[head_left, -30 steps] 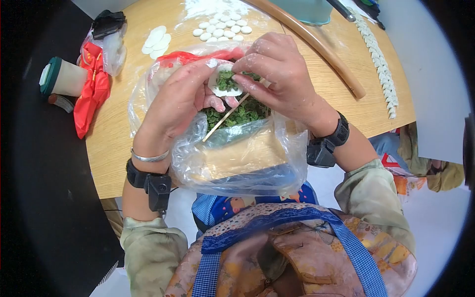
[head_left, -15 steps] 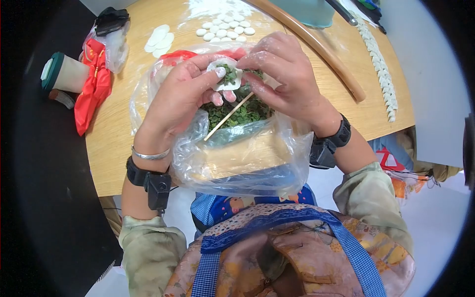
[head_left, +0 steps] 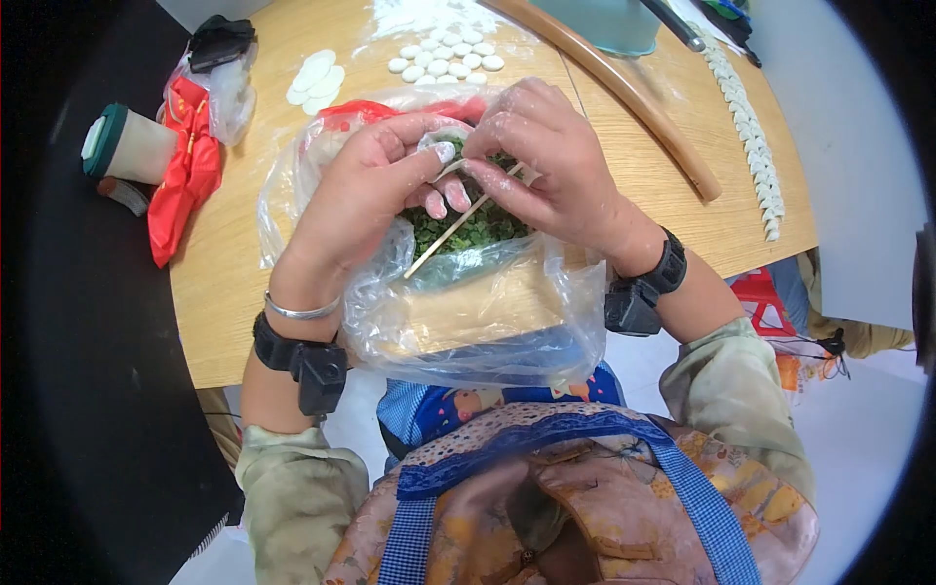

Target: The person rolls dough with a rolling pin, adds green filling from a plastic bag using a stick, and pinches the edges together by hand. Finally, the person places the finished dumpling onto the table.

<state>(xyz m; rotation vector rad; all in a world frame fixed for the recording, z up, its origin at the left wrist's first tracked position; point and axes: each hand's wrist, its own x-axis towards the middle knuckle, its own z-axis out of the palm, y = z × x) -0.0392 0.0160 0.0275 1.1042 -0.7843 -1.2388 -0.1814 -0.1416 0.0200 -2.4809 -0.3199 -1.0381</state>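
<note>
Between the fingers and thumb of my left hand (head_left: 375,175) is a thin white dumpling wrapper (head_left: 447,168) with chopped green filling in it. The thumb and fingertips of my right hand (head_left: 551,161) pinch the wrapper's near edge, which is folded up over the filling. Below both hands, a clear plastic bag (head_left: 468,312) lies open around a heap of chopped greens (head_left: 478,229). A thin wooden stick (head_left: 444,239) slants across the greens, its upper end reaching under my right hand. White flour dusts my fingers.
Small dough discs (head_left: 444,58) and flat wrappers (head_left: 316,83) lie at the back. A long wooden rod (head_left: 634,102) slants across the right side, beside a row of folded dumplings (head_left: 746,132). At left are a red bag (head_left: 185,171) and a cup (head_left: 127,146).
My right hand has moved slightly left and down to the wrapper. The wrapper, spread open before with greens showing, is now folded up along its near edge.
</note>
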